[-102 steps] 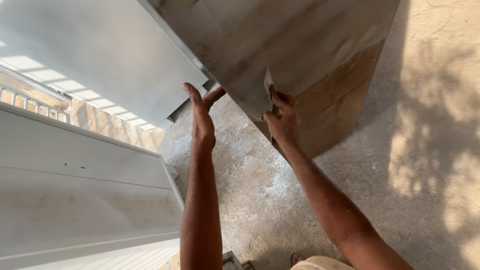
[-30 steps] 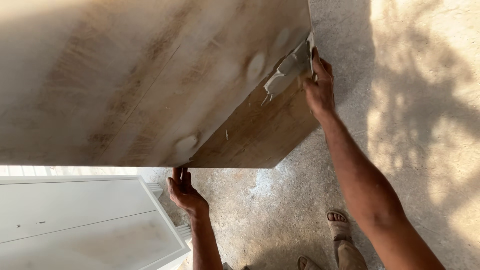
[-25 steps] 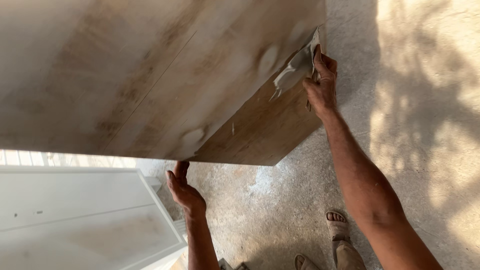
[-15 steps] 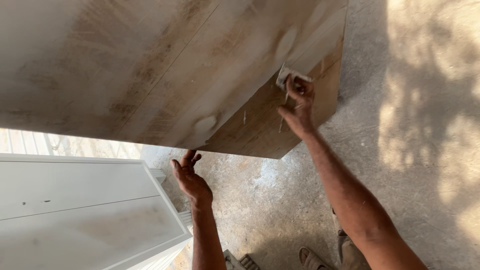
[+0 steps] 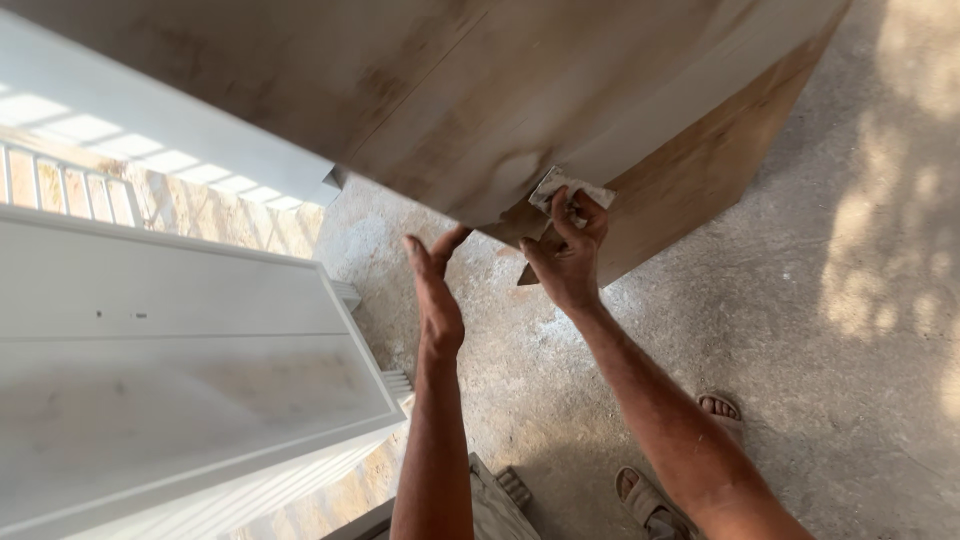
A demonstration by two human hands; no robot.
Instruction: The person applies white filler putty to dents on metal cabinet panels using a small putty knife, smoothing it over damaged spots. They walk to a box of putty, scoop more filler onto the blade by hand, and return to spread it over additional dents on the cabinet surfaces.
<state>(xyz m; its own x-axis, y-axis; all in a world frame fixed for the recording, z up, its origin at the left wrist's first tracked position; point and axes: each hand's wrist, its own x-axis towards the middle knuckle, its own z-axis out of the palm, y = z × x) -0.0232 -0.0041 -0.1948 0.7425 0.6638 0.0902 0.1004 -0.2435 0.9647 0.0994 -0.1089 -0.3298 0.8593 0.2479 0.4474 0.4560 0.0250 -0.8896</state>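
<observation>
A sandpaper scrap [image 5: 568, 190] lies pressed against the lower edge of the wooden panel [image 5: 480, 90], pinched in the right hand [image 5: 565, 255]. The left hand [image 5: 435, 290], open and flat, touches the panel's edge just beside it, above the concrete floor [image 5: 800, 330].

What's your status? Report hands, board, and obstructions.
Right hand presses a pale scraper on the wooden board edge. Left hand open, at the underside. White cabinet close left.
</observation>
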